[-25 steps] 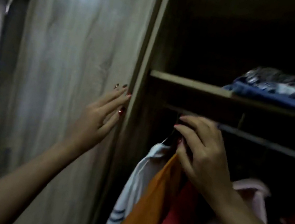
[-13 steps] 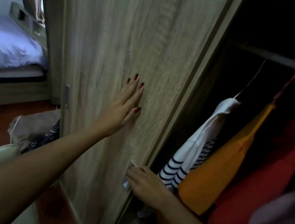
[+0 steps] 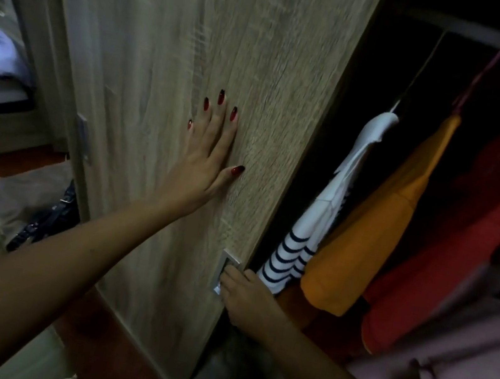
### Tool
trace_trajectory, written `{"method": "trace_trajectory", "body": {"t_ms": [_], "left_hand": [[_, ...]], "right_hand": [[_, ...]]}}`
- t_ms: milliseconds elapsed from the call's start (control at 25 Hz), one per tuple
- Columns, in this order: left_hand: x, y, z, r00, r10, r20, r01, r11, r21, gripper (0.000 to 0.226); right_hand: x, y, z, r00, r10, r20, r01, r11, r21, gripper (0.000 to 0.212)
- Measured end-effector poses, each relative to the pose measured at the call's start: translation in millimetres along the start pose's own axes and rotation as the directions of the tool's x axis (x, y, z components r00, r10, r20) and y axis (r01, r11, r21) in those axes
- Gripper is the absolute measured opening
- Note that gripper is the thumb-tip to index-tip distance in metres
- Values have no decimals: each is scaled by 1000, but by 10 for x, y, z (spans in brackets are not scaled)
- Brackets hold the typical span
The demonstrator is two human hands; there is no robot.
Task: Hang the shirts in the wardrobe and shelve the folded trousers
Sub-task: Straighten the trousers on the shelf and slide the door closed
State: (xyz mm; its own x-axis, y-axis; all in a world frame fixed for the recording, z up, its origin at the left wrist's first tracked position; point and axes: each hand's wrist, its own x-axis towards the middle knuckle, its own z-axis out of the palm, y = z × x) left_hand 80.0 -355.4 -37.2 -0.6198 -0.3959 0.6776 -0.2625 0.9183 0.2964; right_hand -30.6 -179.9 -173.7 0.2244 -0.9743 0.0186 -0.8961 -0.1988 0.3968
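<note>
Left hand [image 3: 207,149] flat, fingers spread, on sliding door [image 3: 180,45]; right hand [image 3: 243,297] fingers hooked in recessed handle [image 3: 225,271]. Slide evenly, clear of shirts [image 3: 368,225].

Shirts hanging in the open wardrobe [image 3: 379,62], beside its wood-grain sliding door [image 3: 199,48].

A white shirt with navy stripes at its hem [image 3: 321,208] hangs nearest the door's edge; just right of it hangs an orange shirt [image 3: 371,229], then a red shirt [image 3: 452,236], all on hangers from the rail [image 3: 485,38] along the wardrobe's top edge. A pale pink garment [image 3: 457,366] fills the lower right corner. No folded trousers are visible.
</note>
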Motion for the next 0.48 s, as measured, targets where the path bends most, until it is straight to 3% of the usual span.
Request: {"method": "trace_trajectory", "body": {"t_ms": [280, 480], "left_hand": [[-170, 658, 217, 985, 170, 36, -173, 976, 136, 85], [-287, 1368, 421, 951, 304, 59, -310, 934, 179, 83]], "right_hand": [[-921, -80, 139, 991, 122, -48, -120, 992, 48, 10], [-1823, -113, 167, 963, 267, -43, -263, 961, 87, 24]]}}
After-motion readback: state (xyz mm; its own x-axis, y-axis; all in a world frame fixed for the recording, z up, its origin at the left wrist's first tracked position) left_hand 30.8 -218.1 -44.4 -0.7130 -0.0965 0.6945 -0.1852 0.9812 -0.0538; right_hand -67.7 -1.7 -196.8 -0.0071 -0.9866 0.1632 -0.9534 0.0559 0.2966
